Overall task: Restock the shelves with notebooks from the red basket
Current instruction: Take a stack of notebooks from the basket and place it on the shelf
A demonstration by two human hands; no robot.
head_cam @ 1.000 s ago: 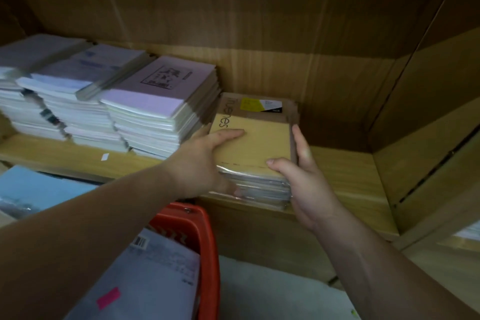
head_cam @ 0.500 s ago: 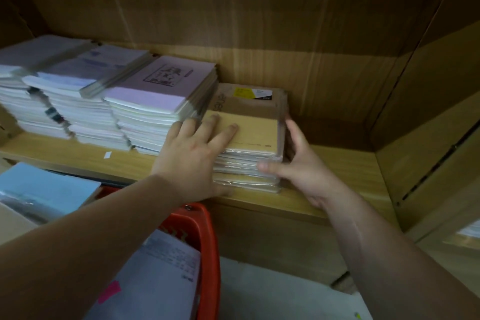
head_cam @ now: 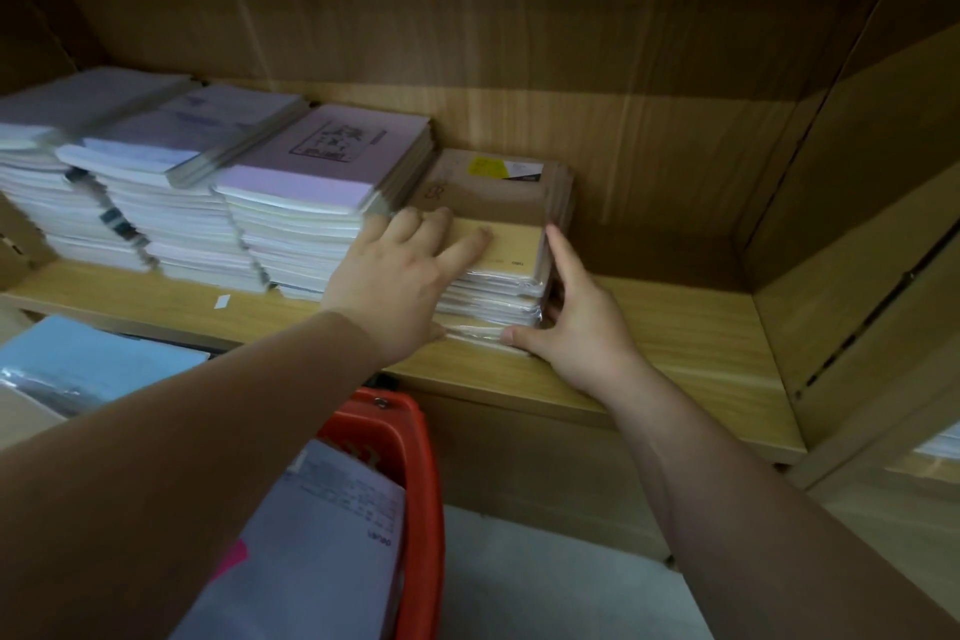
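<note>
A stack of kraft-brown notebooks (head_cam: 511, 244) wrapped in clear plastic sits on the wooden shelf (head_cam: 675, 327), right of the other stacks. My left hand (head_cam: 400, 276) lies flat on its top and left front, fingers spread. My right hand (head_cam: 576, 322) presses against the stack's right side, index finger straight up the edge and thumb at the bottom front corner. The red basket (head_cam: 415, 483) hangs below the shelf at centre, with wrapped pale notebooks (head_cam: 322, 535) inside.
Three taller stacks of white and lilac notebooks (head_cam: 322, 203) fill the shelf's left part. A light blue pack (head_cam: 98, 369) lies on the level below at left. Bare shelf board extends right of the brown stack to the cabinet's side wall (head_cam: 852, 224).
The brown stack has slid further back onto the shelf, against the lilac stack. My left hand has flattened on top and my right hand has moved along the stack's right side.
</note>
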